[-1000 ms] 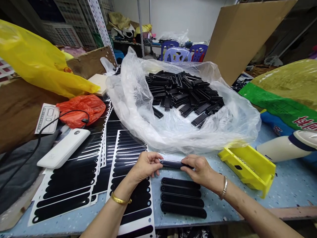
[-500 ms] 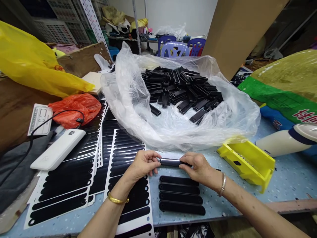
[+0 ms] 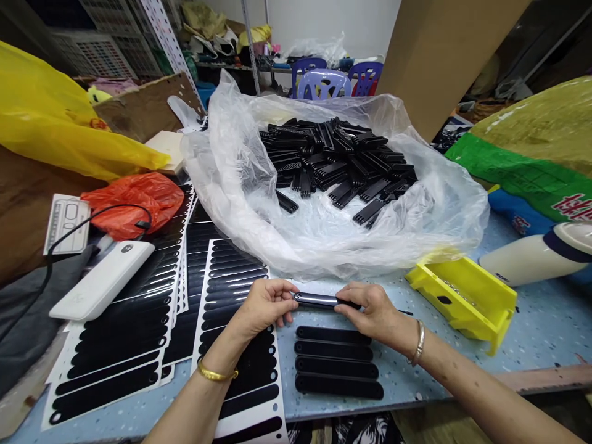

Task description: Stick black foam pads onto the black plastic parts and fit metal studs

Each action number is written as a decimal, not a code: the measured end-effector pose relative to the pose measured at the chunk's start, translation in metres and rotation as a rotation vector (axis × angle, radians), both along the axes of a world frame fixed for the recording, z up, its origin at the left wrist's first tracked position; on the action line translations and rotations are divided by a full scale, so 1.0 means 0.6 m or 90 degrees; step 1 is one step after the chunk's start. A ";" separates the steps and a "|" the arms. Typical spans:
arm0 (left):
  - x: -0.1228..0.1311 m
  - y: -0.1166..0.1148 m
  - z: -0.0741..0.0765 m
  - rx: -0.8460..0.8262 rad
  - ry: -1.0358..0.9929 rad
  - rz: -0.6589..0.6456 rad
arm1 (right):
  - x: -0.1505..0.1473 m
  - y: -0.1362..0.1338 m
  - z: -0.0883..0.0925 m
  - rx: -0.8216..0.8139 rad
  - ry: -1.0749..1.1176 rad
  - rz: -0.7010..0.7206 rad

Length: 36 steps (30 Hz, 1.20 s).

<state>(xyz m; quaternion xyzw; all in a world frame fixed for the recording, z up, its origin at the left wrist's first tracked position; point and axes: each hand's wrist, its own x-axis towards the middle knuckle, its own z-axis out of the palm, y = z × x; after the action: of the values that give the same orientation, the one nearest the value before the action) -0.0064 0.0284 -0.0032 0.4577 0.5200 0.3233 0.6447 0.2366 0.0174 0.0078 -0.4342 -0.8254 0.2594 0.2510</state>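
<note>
My left hand [image 3: 263,306] and my right hand [image 3: 372,314] pinch the two ends of a slim black bar [image 3: 319,300], which has a glossy metallic top. Below my right hand, several black rounded strips [image 3: 337,361] lie side by side on the speckled blue table [image 3: 462,364]. My left wrist rests above a white sheet of black oblong stickers [image 3: 234,277]. Behind my hands, a heap of black comb-like plastic parts [image 3: 333,160] sits in a clear plastic bag [image 3: 217,166].
More sticker sheets [image 3: 124,327] overlap at the left, near a white power bank [image 3: 102,280] with a black cable. A yellow plastic tray [image 3: 462,296] stands to the right. Orange and yellow bags lie beyond the sheets. A cardboard sheet [image 3: 444,55] rises behind.
The whole scene has drifted slightly up and left as my head moved. Both hands keep about the same hold on the black bar.
</note>
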 end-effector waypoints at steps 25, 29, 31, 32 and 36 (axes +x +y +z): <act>0.001 -0.001 0.008 -0.024 0.001 0.007 | 0.001 0.004 0.003 0.000 -0.028 0.011; 0.001 0.000 0.009 -0.023 0.007 0.003 | 0.000 0.005 0.002 0.002 -0.047 0.013; 0.000 0.000 0.007 -0.020 0.007 0.000 | -0.001 0.006 0.003 0.002 -0.056 0.011; 0.000 0.001 0.006 -0.019 0.007 -0.001 | -0.001 0.006 0.003 0.003 -0.060 0.012; 0.000 0.001 0.003 -0.018 0.004 -0.004 | -0.002 0.007 0.004 0.013 -0.075 0.016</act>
<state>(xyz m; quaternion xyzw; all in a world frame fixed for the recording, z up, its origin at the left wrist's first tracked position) -0.0065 0.0289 -0.0013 0.4513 0.5249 0.3124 0.6506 0.2356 0.0218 0.0103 -0.4360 -0.8465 0.2283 0.2030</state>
